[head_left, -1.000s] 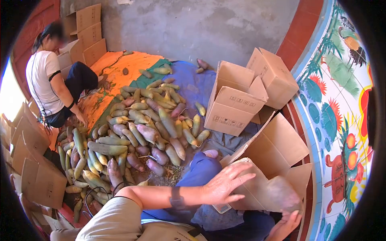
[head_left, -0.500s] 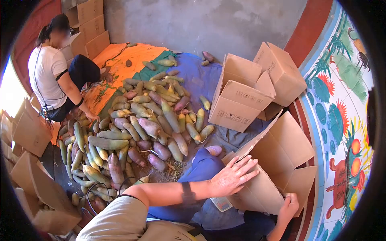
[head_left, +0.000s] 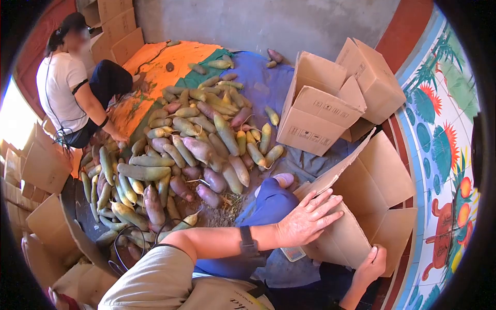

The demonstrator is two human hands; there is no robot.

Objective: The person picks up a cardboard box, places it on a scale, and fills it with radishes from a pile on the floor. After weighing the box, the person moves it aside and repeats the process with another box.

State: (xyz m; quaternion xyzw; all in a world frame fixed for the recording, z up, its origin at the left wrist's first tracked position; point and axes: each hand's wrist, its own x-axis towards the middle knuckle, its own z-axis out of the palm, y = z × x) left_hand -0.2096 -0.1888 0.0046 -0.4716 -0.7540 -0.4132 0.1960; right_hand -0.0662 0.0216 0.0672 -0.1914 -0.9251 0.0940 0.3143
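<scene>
An open brown cardboard box [head_left: 372, 191] lies tilted against my lap at the lower right. My left hand [head_left: 309, 219] lies flat, fingers spread, on the box's near flap. My right hand [head_left: 371, 266] grips the lower edge of that same flap from below. A large heap of long green, yellow and purple root vegetables [head_left: 181, 150] spreads over the floor to the left of the box. My blue trouser leg [head_left: 268, 206] lies between the heap and the box.
Two more open cardboard boxes [head_left: 323, 111] stand behind mine, on a blue cloth [head_left: 263, 88]. A person in a white top [head_left: 64, 95] crouches at the far left by the heap. Flattened cartons [head_left: 46, 227] stack along the left; a painted wall [head_left: 439, 155] runs on the right.
My right hand has slid up from under the box and now clasps the flap's lower edge. The box has turned more upright. My view has dipped, so the heap sits higher in frame.
</scene>
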